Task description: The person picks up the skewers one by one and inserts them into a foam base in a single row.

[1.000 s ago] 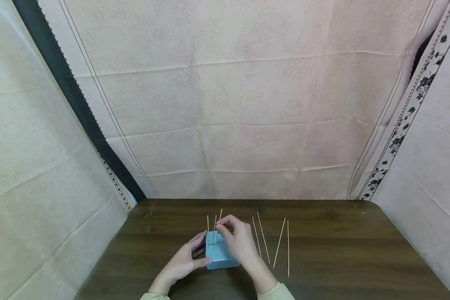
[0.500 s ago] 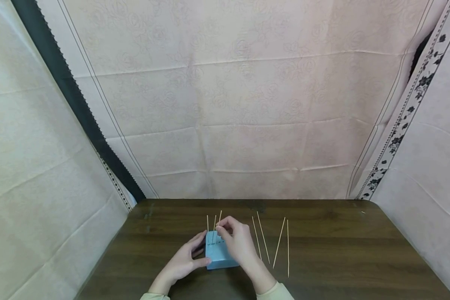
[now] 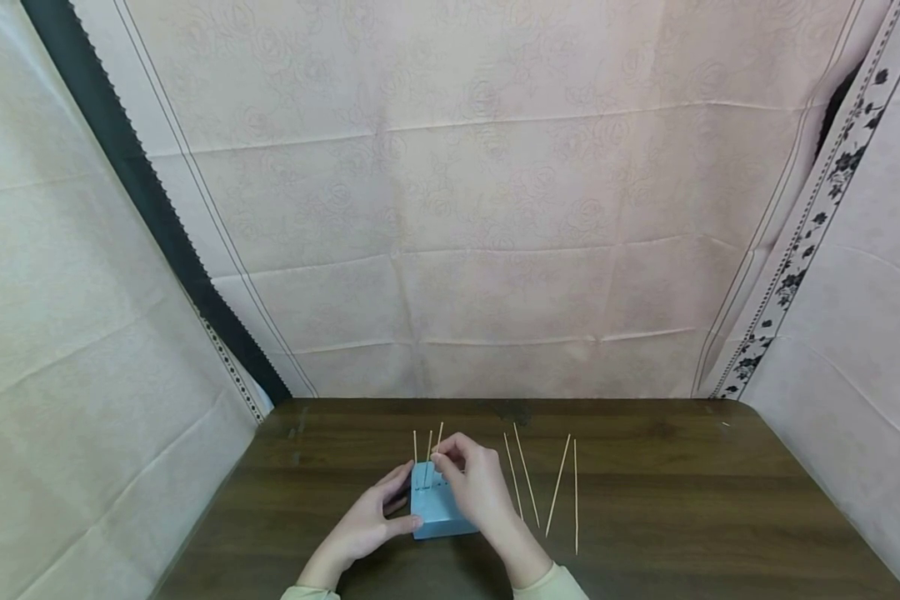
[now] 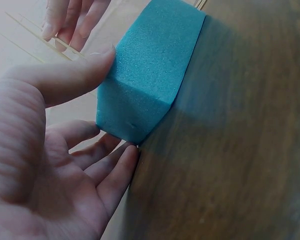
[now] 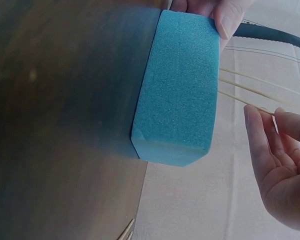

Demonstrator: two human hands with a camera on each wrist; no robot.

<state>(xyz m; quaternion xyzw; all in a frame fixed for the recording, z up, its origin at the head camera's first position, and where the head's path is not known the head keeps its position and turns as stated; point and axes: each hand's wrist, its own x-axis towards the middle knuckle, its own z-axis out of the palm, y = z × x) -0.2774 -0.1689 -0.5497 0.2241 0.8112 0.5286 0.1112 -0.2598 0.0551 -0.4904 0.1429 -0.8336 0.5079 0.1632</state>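
A light-blue foam block (image 3: 444, 514) stands on the table, and my left hand (image 3: 367, 518) steadies it between thumb and fingers at its left end. Two thin wooden sticks rise from the block's top near that end, one of them this stick (image 3: 415, 447). My right hand (image 3: 482, 485) is above the block and pinches a third wooden stick (image 5: 235, 98) between thumb and fingertips. In the right wrist view this stick's lower end meets the block's top face, beside the other two. How deep it sits is hidden. Small dark marks dot the top.
Several loose wooden sticks (image 3: 558, 486) lie on the dark wooden table (image 3: 682, 500) to the right of my right hand. A pale patterned cloth (image 3: 495, 208) hangs behind the table, with more cloth along both sides.
The stick in my right hand has sunk slightly towards the block, mostly in the first half second. My left hand and the block have stayed in place.
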